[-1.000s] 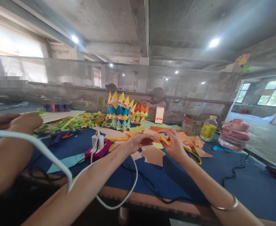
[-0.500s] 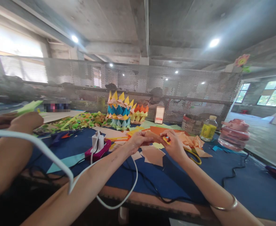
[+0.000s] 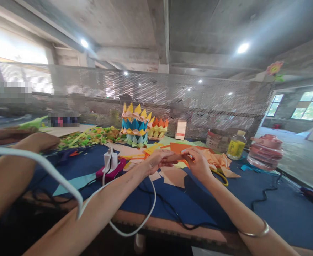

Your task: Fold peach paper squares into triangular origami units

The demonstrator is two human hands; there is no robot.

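My left hand [image 3: 158, 158] and my right hand [image 3: 197, 161] meet above the middle of the blue table. Between their fingertips is a small folded piece of peach paper [image 3: 176, 156], partly hidden by the fingers. The left fingers reach along it, while the right thumb and fingertips pinch its other end. Below them lies a cut peach paper sheet [image 3: 174, 176]. Beyond my hands is an orange sheet [image 3: 181, 146]. Crumpled peach paper pieces [image 3: 220, 158] and a yellow loop-shaped handle [image 3: 224, 180] lie beside my right wrist.
Folded-paper crowns [image 3: 135, 126] stand behind, near green scraps [image 3: 92, 137]. A purple power strip [image 3: 112, 170] and white cable [image 3: 52, 172] are at left. A co-worker's hand [image 3: 46, 141] is farther left. A yellow-labelled bottle [image 3: 236, 146] and pink jug [image 3: 265, 153] stand right.
My left fingers have straightened somewhat along the peach paper; my right hand has barely moved. The co-worker's near hand at far left has shifted slightly right.
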